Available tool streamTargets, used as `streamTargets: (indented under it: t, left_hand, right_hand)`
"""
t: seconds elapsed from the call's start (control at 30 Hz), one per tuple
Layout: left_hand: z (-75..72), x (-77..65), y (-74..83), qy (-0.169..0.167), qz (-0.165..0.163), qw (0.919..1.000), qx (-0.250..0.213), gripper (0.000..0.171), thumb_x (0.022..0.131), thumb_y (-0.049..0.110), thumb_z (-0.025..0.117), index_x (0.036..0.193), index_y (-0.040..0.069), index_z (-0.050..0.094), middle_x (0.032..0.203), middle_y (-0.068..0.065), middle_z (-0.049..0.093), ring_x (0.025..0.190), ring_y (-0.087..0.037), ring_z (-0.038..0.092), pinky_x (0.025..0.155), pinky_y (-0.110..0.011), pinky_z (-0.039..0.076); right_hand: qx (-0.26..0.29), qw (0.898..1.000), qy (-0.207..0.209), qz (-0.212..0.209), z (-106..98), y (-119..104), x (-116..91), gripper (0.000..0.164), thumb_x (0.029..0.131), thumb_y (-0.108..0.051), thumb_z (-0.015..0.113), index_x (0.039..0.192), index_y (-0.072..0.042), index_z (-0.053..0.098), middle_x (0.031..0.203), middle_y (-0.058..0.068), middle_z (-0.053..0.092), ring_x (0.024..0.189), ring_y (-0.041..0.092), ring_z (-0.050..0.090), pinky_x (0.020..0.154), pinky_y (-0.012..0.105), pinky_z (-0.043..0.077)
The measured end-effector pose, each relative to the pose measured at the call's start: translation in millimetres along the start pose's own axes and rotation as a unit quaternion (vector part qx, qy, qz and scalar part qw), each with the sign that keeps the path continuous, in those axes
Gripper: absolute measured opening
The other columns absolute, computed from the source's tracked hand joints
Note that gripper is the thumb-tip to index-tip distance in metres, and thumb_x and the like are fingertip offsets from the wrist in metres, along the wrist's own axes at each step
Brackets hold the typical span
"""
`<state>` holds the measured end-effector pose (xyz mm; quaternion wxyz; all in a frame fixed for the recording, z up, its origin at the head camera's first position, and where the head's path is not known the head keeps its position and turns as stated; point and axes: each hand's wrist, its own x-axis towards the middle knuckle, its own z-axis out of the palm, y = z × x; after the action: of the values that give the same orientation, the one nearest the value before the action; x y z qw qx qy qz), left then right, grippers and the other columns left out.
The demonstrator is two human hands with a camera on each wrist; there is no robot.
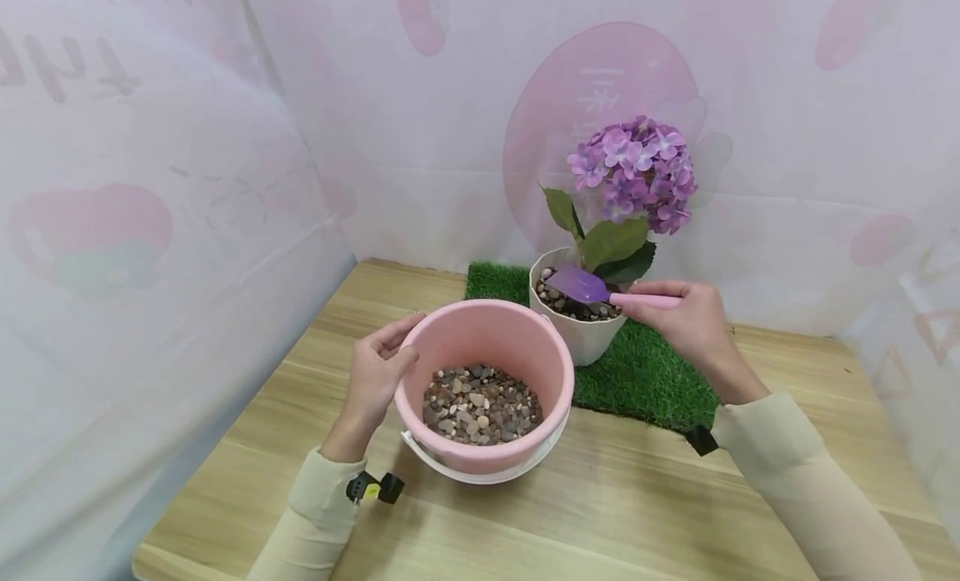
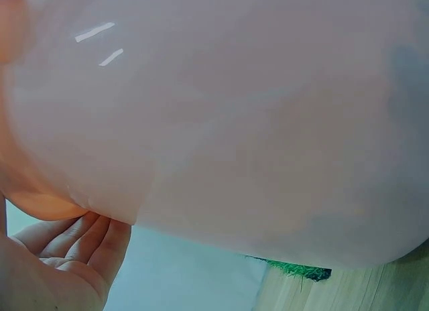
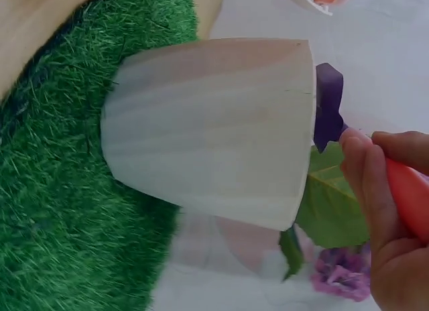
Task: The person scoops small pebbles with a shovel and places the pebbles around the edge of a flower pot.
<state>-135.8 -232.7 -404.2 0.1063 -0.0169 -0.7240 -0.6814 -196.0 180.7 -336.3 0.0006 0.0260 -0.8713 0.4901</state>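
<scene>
A small shovel (image 1: 581, 285) with a purple blade and pink handle is gripped by my right hand (image 1: 686, 318). Its blade overlaps the mouth of a white flowerpot (image 1: 588, 339), over the pebbles (image 1: 558, 302) inside. In the right wrist view the blade shows just past the rim of the pot (image 3: 214, 130). From the pot rises a purple hydrangea (image 1: 637, 172) with green leaves. My left hand (image 1: 378, 368) holds the rim of a pink bucket (image 1: 487, 314), thumb over the edge and fingers outside. Many small stones (image 1: 480, 406) cover the bucket's bottom.
Under the pot lies a green artificial grass mat (image 1: 645, 389) on a wooden table (image 1: 630, 514). The bucket's white handle (image 1: 487, 478) hangs down at its front. A printed white cloth (image 1: 420, 189) hangs behind the table and on both sides.
</scene>
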Motion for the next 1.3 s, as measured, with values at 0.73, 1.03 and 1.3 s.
streamTargets:
  t: [0.73,1.03,1.3]
  left_hand:
    - [-0.7,0.6,-2.2,0.0,-0.001,1.0,0.0,0.05,0.09,-0.01,0.057,0.139,-0.005,0.065,0.142,-0.024,0.066,0.123,-0.022,0.07,0.094,-0.024,0.063]
    - [-0.6,1.3,-1.8,0.002,0.001,1.0,0.0,0.049,0.091,-0.01,0.056,0.139,-0.005,0.065,0.142,-0.024,0.066,0.128,-0.031,0.067,0.095,-0.023,0.062]
    - [0.1,1.3,-1.6,0.004,-0.001,1.0,-0.002,0.048,0.091,-0.01,0.057,0.138,-0.005,0.066,0.14,-0.025,0.067,0.126,-0.033,0.068,0.094,-0.025,0.063]
  right_hand:
    - [-0.177,0.902,0.031,-0.393,-22,-39,-12,0.026,0.081,0.006,0.085,0.104,-0.006,0.083,0.096,0.006,0.083,0.077,0.005,0.079,0.038,0.009,0.039]
    - [-0.25,0.843,0.054,-0.473,-25,-58,-24,0.028,0.071,0.002,0.091,0.096,-0.009,0.084,0.084,0.005,0.082,0.067,0.019,0.078,0.06,0.024,0.063]
    - [-0.261,0.822,0.028,-0.505,-20,-73,-33,0.026,0.072,-0.006,0.092,0.095,-0.012,0.084,0.086,0.0,0.082,0.065,0.01,0.075,0.058,0.022,0.061]
